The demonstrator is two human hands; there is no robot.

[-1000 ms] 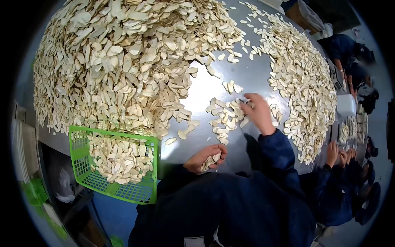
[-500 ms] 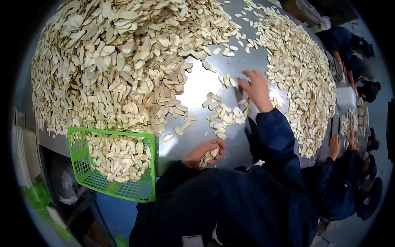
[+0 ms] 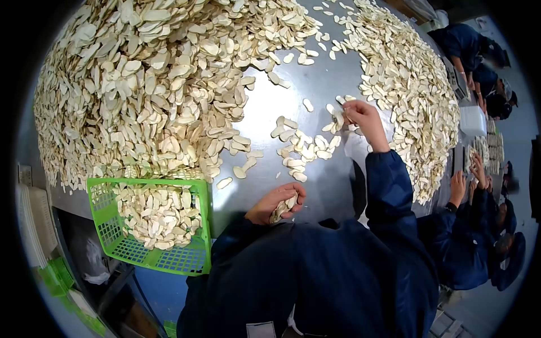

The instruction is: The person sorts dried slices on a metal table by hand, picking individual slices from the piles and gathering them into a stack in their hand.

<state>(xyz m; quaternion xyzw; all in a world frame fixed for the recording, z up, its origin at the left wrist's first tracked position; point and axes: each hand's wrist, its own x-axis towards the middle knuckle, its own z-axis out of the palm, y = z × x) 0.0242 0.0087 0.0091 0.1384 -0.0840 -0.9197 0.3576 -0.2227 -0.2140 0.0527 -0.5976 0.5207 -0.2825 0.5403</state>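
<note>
My left hand point(image 3: 277, 204), near the table's front edge, is curled round several pale dried slices point(image 3: 284, 207). Farther right and forward, my right hand point(image 3: 363, 117) has its fingers pinched together at some slices point(image 3: 338, 117) on the metal table point(image 3: 327, 194). Whether it grips one of them is too small to tell. Between my hands lies a loose cluster of slices point(image 3: 307, 147). To the left of my left hand, a green plastic basket point(image 3: 205, 225) holds many slices.
A large heap of slices point(image 3: 141, 84) covers the left of the table, and a second pile point(image 3: 406, 90) lies along the right. Co-workers in dark clothes point(image 3: 465, 253) stand at the right, near a white container point(image 3: 473, 120). Stacked trays point(image 3: 36, 219) are at the far left.
My right hand first moved away from the loose cluster, then right to the slices near the right pile, its fingers closing. My left hand has stayed curled round its slices. The view has shifted slightly.
</note>
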